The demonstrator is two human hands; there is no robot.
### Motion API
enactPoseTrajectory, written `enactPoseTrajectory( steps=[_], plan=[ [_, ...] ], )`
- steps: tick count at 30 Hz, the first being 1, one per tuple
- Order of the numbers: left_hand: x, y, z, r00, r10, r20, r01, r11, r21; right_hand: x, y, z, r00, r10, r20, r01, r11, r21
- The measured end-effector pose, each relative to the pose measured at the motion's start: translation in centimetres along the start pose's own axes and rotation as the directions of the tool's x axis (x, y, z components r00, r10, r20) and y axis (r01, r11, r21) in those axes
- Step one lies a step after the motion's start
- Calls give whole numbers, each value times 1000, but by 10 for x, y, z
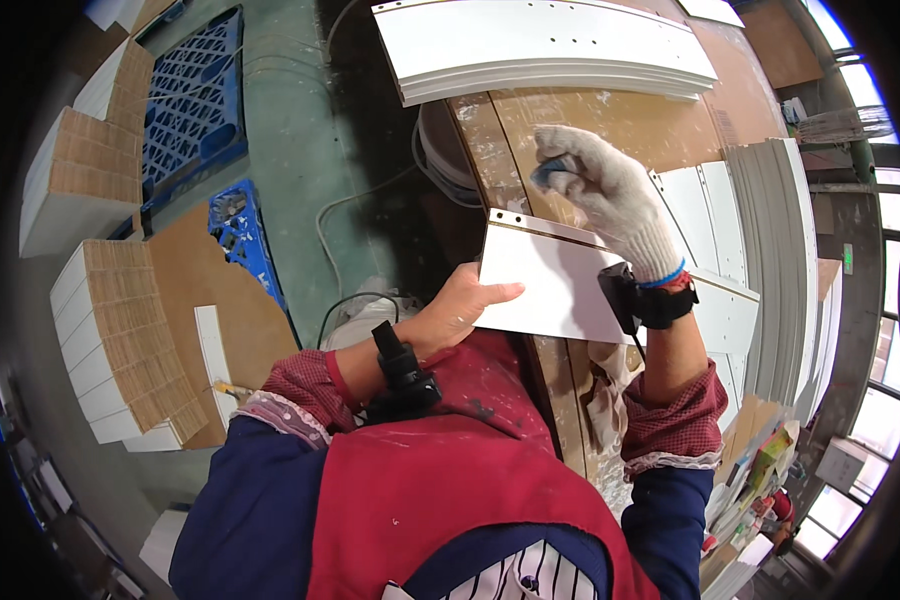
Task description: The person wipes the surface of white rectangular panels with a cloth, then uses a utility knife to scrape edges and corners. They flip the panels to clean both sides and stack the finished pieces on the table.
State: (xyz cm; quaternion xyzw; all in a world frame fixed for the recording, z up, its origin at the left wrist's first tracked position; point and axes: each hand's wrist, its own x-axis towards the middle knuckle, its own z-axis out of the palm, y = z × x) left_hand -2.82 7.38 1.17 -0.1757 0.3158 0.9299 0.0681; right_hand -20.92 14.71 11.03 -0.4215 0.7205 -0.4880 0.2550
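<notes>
A white panel [545,284] with a grooved strip and dark holes along its far edge lies across the workbench's near side. My left hand [458,305], bare, grips the panel's left end, thumb on top. Above the panel's far right part is my right hand [605,190], in a white knitted glove, fingers closed round a small dark blue piece [550,172]. The kind of that piece cannot be made out. The gloved wrist and its black strap hide the panel's right end.
A stack of long white panels [550,50] lies at the bench's far end. More white boards [782,270] stand tightly packed on the right. Piled panels [115,340], a blue pallet [195,105] and a bucket [445,150] are to the left. A crumpled cloth [607,400] hangs by the bench.
</notes>
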Motion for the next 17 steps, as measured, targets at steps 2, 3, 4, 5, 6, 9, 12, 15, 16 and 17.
enactPoseTrajectory(
  steps=[2,3,4,5,6,9,12,15,16,17],
  plan=[
    [0,-1,-1,1000,-15,3,15,1000,-25,-8,-6,-2,998,56,-21,-57,998,-29],
    [0,-2,-2,1000,-17,8,18,999,-28,-9,-6,-2,991,119,58,-118,993,-23],
    [1,-2,-4,1000,-19,16,19,1000,-24,-8,-9,1,990,109,86,-103,992,-73],
    [1,-2,-4,1000,-20,22,21,1000,-22,-7,-13,8,988,101,116,-86,989,-122],
    [1,-2,-4,1000,-13,19,14,1000,-16,-6,-16,14,985,94,147,-68,983,-171],
    [1,2,1,999,-9,32,9,1000,0,0,-2,31,964,-179,195,243,889,-387],
    [-2,5,1,998,-27,54,28,1000,-8,13,-5,49,951,-181,252,288,816,-501],
    [-4,9,1,998,-35,58,33,999,38,14,-4,48,959,-185,213,268,835,-481],
    [-3,8,0,998,-35,43,33,997,65,14,-1,47,962,-197,190,264,855,-446],
    [-3,7,-1,999,-36,28,33,995,93,15,0,47,961,-200,190,266,855,-446]
  ],
)
